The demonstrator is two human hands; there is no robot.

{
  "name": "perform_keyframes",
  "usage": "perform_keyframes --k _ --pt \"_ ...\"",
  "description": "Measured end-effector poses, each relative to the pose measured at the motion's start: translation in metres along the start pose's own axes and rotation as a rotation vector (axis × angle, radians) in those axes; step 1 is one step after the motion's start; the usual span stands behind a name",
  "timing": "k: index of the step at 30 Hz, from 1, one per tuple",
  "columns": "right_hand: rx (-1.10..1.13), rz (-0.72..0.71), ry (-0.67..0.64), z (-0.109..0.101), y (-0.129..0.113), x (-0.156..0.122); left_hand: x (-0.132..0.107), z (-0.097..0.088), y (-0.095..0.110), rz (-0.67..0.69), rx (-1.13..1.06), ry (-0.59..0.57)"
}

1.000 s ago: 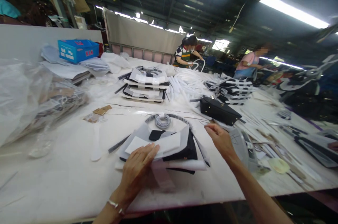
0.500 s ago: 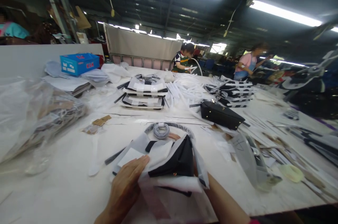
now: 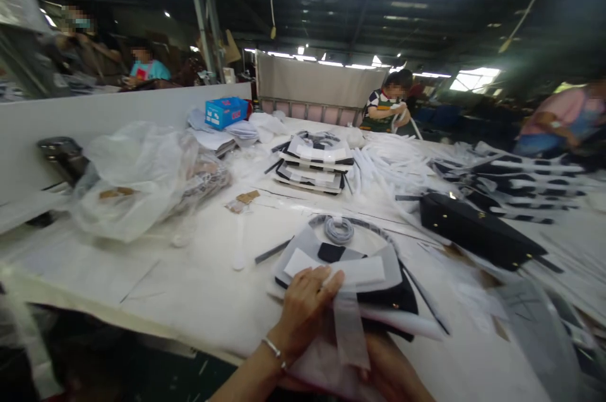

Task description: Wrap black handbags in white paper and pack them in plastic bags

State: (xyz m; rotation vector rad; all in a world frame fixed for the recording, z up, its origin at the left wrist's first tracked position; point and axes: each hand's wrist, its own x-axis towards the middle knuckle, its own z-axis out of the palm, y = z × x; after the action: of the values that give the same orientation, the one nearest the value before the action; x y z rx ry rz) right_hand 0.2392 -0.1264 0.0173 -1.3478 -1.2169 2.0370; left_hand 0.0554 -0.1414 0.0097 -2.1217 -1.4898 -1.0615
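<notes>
In front of me a black handbag (image 3: 391, 299) lies on the table, its upper side covered with pale grey wrapping. A white padding strip (image 3: 362, 269) lies across it, and a grey wrapped coil (image 3: 339, 231) rests inside the loop of its handle. My left hand (image 3: 307, 298) presses on the near left part of the bag with fingers stretched over the white strip, open. A translucent strip (image 3: 351, 332) hangs down over the bag's near edge. Close beside this strip is my right hand (image 3: 392, 361), below the bag's near side; its fingers are mostly hidden and blurred.
Wrapped bags (image 3: 315, 168) are stacked behind, with another black bag (image 3: 478, 228) to the right. A clear plastic bag (image 3: 137, 181) and a blue box (image 3: 227, 113) stand left. More wrapped pieces (image 3: 521, 181) lie right. A co-worker (image 3: 386, 108) handles white strips across the table.
My view has swung left. My right hand has moved from the bag's right side to its near edge. The bulging wrapping now lies flatter, with the white strip across it.
</notes>
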Motion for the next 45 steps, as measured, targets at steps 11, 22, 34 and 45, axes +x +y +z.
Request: perform_keyframes --k 11,22,34,45 --pt "0.426 0.217 0.169 -0.017 0.038 -0.024 -0.009 0.042 0.027 0.132 0.182 -0.124" --pt "0.189 0.108 0.034 -0.022 0.051 -0.063 0.0 0.036 0.026 0.191 0.12 -0.167" --pt "-0.431 0.236 -0.145 -0.025 0.035 -0.094 0.0 0.036 0.026 0.199 0.117 -0.156" --pt "-1.173 -1.037 0.306 -0.057 -0.078 -0.036 -0.006 0.034 0.025 0.243 0.127 -0.187"
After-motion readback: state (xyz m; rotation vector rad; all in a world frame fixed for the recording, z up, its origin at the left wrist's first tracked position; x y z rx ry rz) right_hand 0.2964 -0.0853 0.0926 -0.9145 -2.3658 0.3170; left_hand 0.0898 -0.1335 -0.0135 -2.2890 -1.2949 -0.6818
